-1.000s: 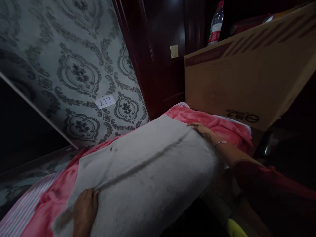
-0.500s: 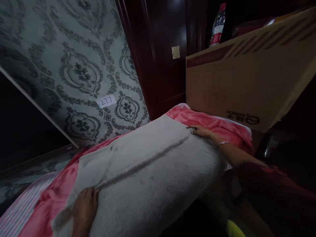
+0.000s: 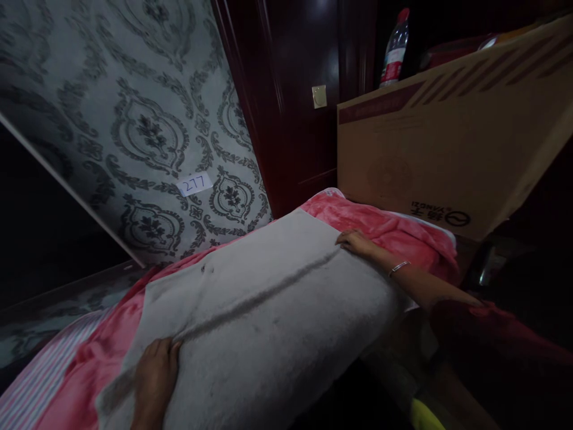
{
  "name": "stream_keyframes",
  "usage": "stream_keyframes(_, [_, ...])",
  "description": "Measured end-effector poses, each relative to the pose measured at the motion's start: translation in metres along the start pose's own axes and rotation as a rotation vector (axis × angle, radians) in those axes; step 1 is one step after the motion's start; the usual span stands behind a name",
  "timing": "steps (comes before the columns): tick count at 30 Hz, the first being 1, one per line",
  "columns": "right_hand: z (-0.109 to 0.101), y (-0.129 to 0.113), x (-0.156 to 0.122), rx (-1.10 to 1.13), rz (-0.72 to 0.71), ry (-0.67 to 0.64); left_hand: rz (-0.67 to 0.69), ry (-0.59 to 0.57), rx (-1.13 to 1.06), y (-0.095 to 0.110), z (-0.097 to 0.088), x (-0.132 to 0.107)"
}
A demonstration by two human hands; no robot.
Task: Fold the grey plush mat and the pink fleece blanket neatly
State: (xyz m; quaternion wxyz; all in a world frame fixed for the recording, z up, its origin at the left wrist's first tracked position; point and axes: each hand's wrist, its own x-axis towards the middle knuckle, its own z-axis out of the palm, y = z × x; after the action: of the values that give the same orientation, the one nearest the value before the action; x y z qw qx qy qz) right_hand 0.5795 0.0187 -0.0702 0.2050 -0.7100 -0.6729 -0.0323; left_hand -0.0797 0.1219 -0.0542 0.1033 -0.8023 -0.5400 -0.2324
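Observation:
A grey plush cloth lies spread over a pink blanket, with a dark crease running across it from left to right. At the crease's left end, my left hand has its fingers closed on the cloth, the thumb beside the fold. My right hand, with a silver bangle on the wrist, pinches the cloth near the crease's right end. The fingertips of both hands are partly hidden in the fabric. Small dark marks show near the cloth's far edge.
Behind on the right stands a big cardboard box, with a red-capped plastic bottle by its top edge. Patterned wallpaper bears a paper label reading 277. Striped bedding shows at lower left.
My right hand has shifted slightly left and its fingers have curled in on the cloth's edge. My left hand stays almost where it was.

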Motion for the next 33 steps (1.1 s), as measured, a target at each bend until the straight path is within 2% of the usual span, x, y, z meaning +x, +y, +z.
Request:
stream_keyframes(5, [0.0, -0.006, -0.004, -0.033, 0.055, 0.061, 0.019, 0.016, 0.002, -0.002, 0.003, 0.0])
stream_keyframes(9, [-0.003, -0.015, -0.007, -0.05, 0.086, 0.084, 0.03, -0.009, 0.056, 0.002, -0.001, -0.001])
stream_keyframes(14, [-0.015, -0.023, -0.014, -0.077, 0.099, 0.13, 0.032, -0.088, 0.156, 0.005, -0.017, -0.009])
stream_keyframes(20, [-0.04, -0.036, -0.023, -0.121, 0.066, 0.166, -0.034, -0.168, 0.262, -0.013, -0.046, -0.027])
stream_keyframes(26, [-0.061, -0.041, -0.035, -0.147, 0.096, 0.225, -0.083, -0.034, 0.226, -0.02, -0.078, -0.028])
stream_keyframes(33, [-0.083, -0.031, -0.061, -0.169, 0.084, 0.443, -0.024, 0.094, 0.204, -0.023, -0.118, -0.038])
